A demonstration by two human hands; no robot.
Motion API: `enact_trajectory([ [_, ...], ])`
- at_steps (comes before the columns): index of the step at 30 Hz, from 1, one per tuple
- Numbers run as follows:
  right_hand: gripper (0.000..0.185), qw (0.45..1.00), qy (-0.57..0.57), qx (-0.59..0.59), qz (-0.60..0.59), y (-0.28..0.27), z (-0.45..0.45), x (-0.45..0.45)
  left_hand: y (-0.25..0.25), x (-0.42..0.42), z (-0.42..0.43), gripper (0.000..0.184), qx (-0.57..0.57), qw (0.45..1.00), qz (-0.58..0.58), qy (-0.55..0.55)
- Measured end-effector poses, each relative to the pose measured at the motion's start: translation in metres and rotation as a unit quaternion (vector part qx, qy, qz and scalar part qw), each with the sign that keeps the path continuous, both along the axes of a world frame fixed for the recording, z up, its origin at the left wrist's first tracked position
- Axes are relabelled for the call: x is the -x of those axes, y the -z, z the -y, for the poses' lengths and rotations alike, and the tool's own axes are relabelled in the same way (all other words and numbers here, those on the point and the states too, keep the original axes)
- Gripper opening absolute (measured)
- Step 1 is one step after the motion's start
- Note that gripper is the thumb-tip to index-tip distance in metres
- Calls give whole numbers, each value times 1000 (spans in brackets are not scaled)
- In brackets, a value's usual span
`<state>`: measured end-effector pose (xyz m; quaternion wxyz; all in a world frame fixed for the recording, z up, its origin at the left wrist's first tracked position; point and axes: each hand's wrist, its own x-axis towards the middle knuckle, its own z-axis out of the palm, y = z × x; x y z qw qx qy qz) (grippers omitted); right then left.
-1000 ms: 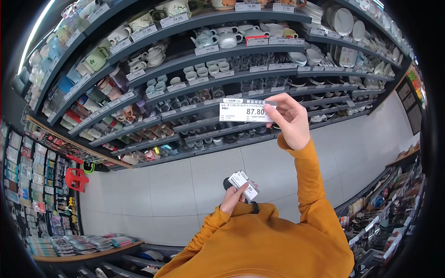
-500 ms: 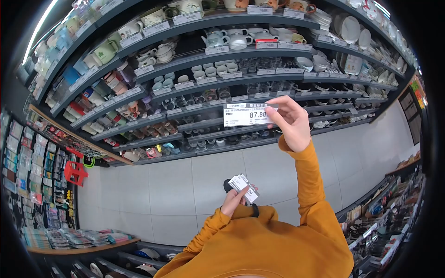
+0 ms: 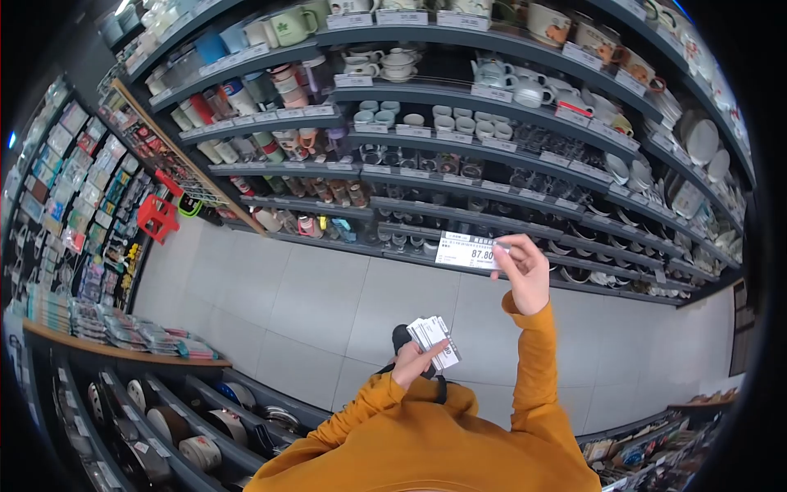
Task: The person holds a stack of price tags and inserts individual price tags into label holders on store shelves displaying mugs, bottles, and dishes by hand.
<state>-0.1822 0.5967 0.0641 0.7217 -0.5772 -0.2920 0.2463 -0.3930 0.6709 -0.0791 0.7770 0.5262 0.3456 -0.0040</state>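
Head view is showing shelves (image 3: 422,88) of cups (image 3: 465,125) curving across the front, a red stool (image 3: 157,216) standing at their left end. Pale floor (image 3: 311,287) is lying open between the shelf edges. The right hand (image 3: 529,275) is pinching a price label (image 3: 461,252) by one end before the lower shelves; the left hand (image 3: 412,362) is clasping a stack of labels (image 3: 426,335) near the body.

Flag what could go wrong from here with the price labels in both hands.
The 87.80 price label could tilt or slip, since the right hand grips it only at one end.

The stack of price labels in the left hand might slide apart, as its edges are not lined up.
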Motion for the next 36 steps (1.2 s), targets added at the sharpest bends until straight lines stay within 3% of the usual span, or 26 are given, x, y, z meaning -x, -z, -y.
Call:
enact_trajectory([
  [4,17,1000,-17,20,-7,17,-16,14,-5,11,-10,28,11,999,20,-27],
  [16,39,997,-50,45,-23,37,-94,106,-13,76,-89,24,34,995,75,-51],
  [20,36,993,-91,70,-27,54,-148,158,3,126,-143,30,31,994,88,-47],
  [25,28,989,-104,97,-38,71,-224,213,1,206,-223,22,21,996,81,-27],
  [32,22,973,-217,72,-33,100,-329,282,0,289,-308,22,8,984,115,-137],
  [36,18,975,-216,58,19,108,-375,299,-10,309,-332,20,0,977,102,-187],
])
